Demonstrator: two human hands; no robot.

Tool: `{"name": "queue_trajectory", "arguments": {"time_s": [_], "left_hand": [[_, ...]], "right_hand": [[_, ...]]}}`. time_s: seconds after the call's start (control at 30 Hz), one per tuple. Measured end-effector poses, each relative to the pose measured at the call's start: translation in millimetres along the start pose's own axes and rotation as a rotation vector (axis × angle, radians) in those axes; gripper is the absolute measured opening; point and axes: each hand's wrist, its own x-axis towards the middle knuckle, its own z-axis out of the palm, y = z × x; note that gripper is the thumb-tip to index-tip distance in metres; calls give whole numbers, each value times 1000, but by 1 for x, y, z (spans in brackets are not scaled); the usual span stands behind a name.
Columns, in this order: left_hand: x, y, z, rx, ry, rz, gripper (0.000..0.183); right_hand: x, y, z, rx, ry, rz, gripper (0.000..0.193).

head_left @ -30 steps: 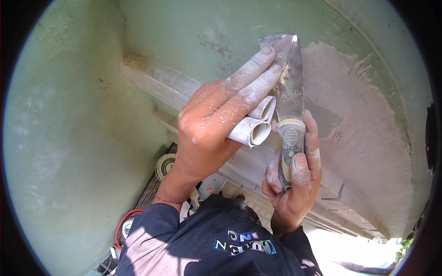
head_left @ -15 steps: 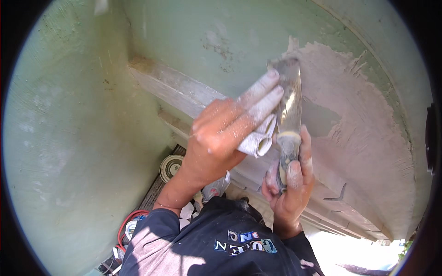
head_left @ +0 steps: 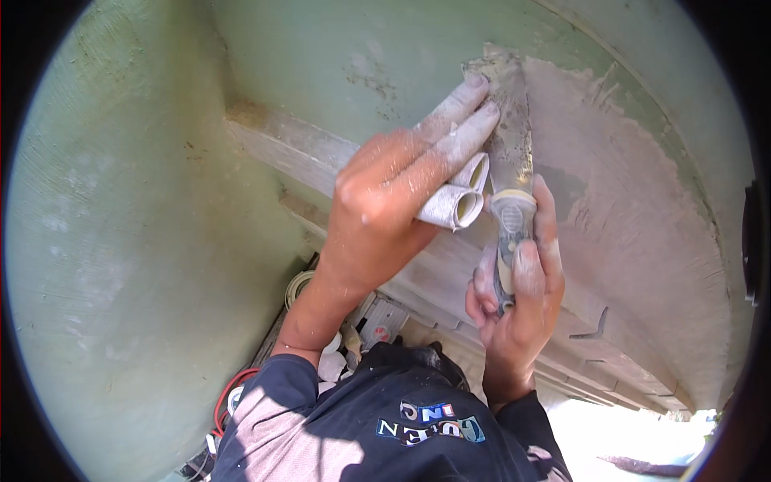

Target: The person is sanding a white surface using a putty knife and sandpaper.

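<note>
My right hand (head_left: 526,289) is wrapped around the handle of a putty knife (head_left: 511,145); its wide, stained metal blade points up and away along the wall. Between the thumb side and curled fingers of my left hand (head_left: 385,185) is a rolled sheet of sandpaper (head_left: 454,207), whitish outside and yellowish inside. Two outstretched, dust-covered fingers of that hand press on the blade's left side. The blade's tip lies at the upper left edge of a pale filler patch (head_left: 626,177) on the green surface (head_left: 305,48). My left thumb is hidden.
A wooden ledge (head_left: 289,145) runs diagonally behind my hands. On the right a bent metal hook (head_left: 592,324) sticks out of a beam. Below, beside my left forearm, are a round tub (head_left: 299,285) and a red hose (head_left: 221,402). A green wall (head_left: 136,241) stands on the left.
Both hands and the putty knife have moved up and away along the surface, the blade reaching higher at the patch's edge. The grip of each hand stays the same.
</note>
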Motion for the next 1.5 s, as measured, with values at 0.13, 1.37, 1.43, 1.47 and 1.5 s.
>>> {"name": "queue_trajectory", "arguments": {"time_s": [0.13,1.37,1.43,1.47,1.5], "left_hand": [[-4,21,-5,-28,-65,-112,56],[3,10,4,-28,61,-54,62],[18,12,3,-45,114,2,62],[19,12,0,-39,108,-22,62],[20,12,-2,-32,103,-46,62]], "right_hand": [[-11,12,-9,61,-4,35,69],[8,-15,-5,-12,-68,33,71],[13,-25,-1,53,-84,3,70],[16,-25,1,53,-94,-12,69],[18,-25,2,53,-103,-26,69]]}}
